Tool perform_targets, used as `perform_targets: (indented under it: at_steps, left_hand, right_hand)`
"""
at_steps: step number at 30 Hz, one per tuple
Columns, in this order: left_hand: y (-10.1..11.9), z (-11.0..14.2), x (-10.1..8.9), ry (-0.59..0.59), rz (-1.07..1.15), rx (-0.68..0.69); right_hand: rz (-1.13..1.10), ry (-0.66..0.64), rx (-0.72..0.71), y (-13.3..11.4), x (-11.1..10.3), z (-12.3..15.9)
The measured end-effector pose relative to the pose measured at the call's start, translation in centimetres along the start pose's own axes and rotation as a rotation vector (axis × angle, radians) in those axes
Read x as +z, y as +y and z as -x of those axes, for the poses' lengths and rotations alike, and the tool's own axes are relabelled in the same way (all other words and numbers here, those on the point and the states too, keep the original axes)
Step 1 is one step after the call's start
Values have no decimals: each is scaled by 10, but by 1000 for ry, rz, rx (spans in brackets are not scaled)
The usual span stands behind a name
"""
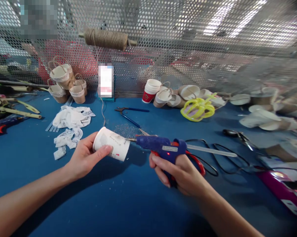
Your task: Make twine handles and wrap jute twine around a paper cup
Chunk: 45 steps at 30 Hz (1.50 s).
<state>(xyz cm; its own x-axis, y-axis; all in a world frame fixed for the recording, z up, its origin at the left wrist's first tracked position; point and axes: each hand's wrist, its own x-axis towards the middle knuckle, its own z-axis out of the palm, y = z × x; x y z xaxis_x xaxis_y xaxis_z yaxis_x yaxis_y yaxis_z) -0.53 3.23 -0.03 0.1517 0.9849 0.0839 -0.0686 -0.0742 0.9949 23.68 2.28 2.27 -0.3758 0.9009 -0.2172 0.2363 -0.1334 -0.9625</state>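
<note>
A white paper cup (111, 144), tilted on its side, is in my left hand (89, 154), which is closed around its base end with the thumb across its wall. My right hand (175, 172) grips a blue hot glue gun (160, 144) with a small red light lit. A clear glue stick (210, 150) sticks out of the gun's back. The gun's nozzle is at the cup's wall near the rim; whether it touches I cannot tell. Jute twine (103, 112) runs down behind the cup. Under the gun, red scissor handles (198, 164) are partly hidden.
Blue pliers (131, 113) lie behind the cup. White lace strips (71, 117) are at left. Several twine-wrapped cups (61, 74), stacked paper cups (152, 89) and a phone (105, 80) stand along the mesh. A twine spool (105, 39) hangs above. Cables and a magenta power strip (282, 191) lie right.
</note>
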Motion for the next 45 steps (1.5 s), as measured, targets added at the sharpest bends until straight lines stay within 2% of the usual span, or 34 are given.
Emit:
perform_targets:
  at_steps: [9, 14, 16, 22, 25, 29, 32, 35, 38, 42, 45]
  left_hand:
    - [-8, -2, -5, 15, 164, 45]
    - [-7, -8, -2, 31, 230, -3]
    - [-8, -11, -1, 34, 228, -22]
    - [-10, -16, -1, 6, 81, -79]
    - [-10, -16, -2, -11, -38, -86]
    - [-12, -17, -1, -103, -216, -70]
    - [-14, -18, 1, -156, -331, -28]
    - [-14, -20, 1, -195, -373, 11]
    - [-9, -23, 2, -236, -365, 25]
    - [-6, -33, 2, -272, -309, 1]
    - [-11, -41, 1, -284, -294, -16]
  right_hand:
    - [-202, 60, 78, -3, -6, -4]
    - [-140, 344, 109, -1, -28, -15]
    - [-114, 419, 137, 1, -40, -24]
    - [104, 560, 167, 13, -71, -48]
    - [250, 580, 181, 18, -78, -57]
    - [531, 635, 229, 21, -82, -69]
    - [740, 681, 276, 21, -83, -79]
    - [875, 667, 312, 22, -80, -85]
    - [952, 633, 344, 22, -75, -86]
    - [1042, 659, 377, 21, -68, -84]
    - [1098, 696, 328, 17, -60, -78]
